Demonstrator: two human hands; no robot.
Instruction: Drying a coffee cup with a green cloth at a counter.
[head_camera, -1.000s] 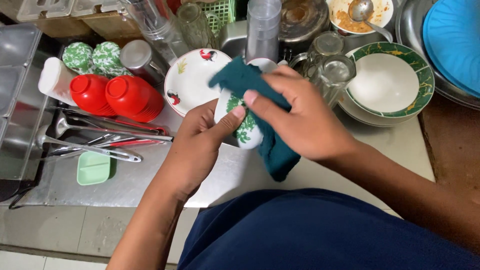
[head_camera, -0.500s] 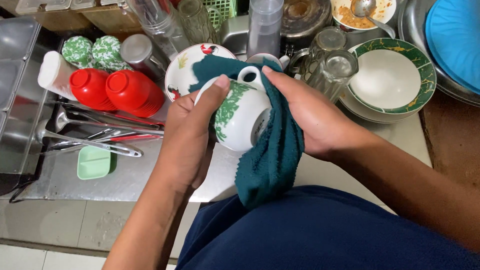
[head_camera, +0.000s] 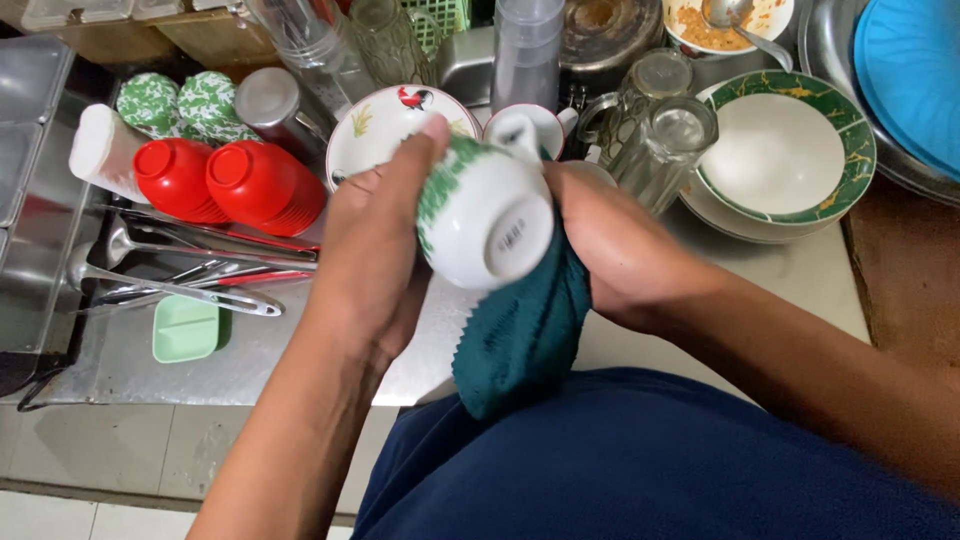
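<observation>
At the centre of the frame the left hand grips a white cup with a green leaf pattern, fingers wrapped over its side and the thumb tip on the upper rim area; the cup lies tilted with its base turned toward the camera. The right hand is closed on a dark teal cloth, pressing it against the cup's right side (the cloth hangs down below the cup toward the blue shirt).

Behind the cup sits a rooster plate, partly hidden by the left hand. In the upper left are two red cups lying on their sides, with metal utensils below them and a small pale green dish lower still. To the right of centre stand glass mugs, and beside them a white bowl with a green rim. A blue lid fills the upper right corner.
</observation>
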